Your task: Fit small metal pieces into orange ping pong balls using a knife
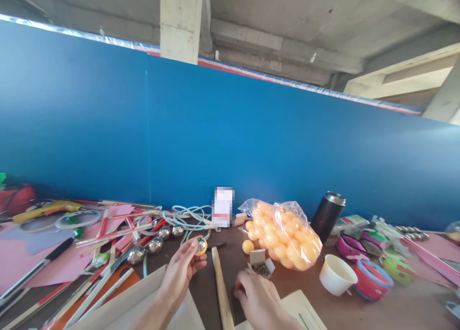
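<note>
Between the fingers of my left hand (183,265) is a ball (201,246), partly shiny silver and partly orange, held up over the table. My right hand (257,294) is low, with its fingers curled together beside a small open box (260,265) of tiny metallic pieces. What the right fingertips hold, if anything, is hidden. A wooden stick (222,291) lies between my hands. Just behind the small box sits a loose orange ball (247,246), next to a clear plastic bag (282,234) full of similar orange balls.
An open cardboard box (143,296) is under my left forearm. Several silver balls (155,245), sticks and pink paper crowd the left side. A white cup (337,275), a black flask (327,215) and colourful rings (373,279) stand right. A blue partition (230,133) rises behind.
</note>
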`<move>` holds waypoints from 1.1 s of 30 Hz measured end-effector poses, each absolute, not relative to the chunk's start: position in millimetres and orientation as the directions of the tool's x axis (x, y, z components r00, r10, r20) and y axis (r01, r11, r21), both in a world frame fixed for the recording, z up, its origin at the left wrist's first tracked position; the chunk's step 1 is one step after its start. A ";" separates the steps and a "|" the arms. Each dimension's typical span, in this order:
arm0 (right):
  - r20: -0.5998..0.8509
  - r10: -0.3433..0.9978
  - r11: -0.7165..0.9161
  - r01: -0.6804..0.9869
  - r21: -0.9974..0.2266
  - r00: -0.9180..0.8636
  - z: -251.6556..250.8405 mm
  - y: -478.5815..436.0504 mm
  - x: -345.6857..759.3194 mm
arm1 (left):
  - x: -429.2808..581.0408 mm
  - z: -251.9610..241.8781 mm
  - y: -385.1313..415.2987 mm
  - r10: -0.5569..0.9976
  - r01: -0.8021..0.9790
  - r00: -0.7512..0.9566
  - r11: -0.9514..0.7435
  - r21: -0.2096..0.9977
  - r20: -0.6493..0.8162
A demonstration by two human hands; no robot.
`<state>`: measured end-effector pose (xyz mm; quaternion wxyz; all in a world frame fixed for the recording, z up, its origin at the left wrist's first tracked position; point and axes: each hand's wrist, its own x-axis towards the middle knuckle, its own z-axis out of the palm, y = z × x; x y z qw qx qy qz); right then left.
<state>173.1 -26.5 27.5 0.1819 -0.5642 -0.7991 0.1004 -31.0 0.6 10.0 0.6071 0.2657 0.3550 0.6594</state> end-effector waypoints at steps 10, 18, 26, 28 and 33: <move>0.058 0.966 0.118 0.229 -0.966 -0.254 30.2 -26.3 154.6 | -15.6 23.5 -18.3 0.973 -0.603 0.219 0.195 0.774 -0.075; 0.053 0.967 0.051 -0.018 -0.999 -0.248 38.3 -21.8 153.8 | -15.0 27.5 -21.8 0.959 -0.589 0.257 0.251 0.768 -0.117; 0.055 0.975 0.026 -0.133 -0.991 -0.214 36.1 -23.3 150.9 | -12.2 27.2 -23.1 0.962 -0.575 0.226 0.257 0.777 -0.151; 0.074 0.975 0.035 -0.183 -0.982 -0.212 34.9 -22.9 150.7 | -13.5 23.2 -21.3 0.960 -0.582 0.242 0.262 0.770 -0.144; 0.064 0.973 0.012 -0.232 -0.973 -0.221 32.9 -20.5 150.6 | -14.4 19.8 -19.6 0.959 -0.602 0.249 0.260 0.755 -0.132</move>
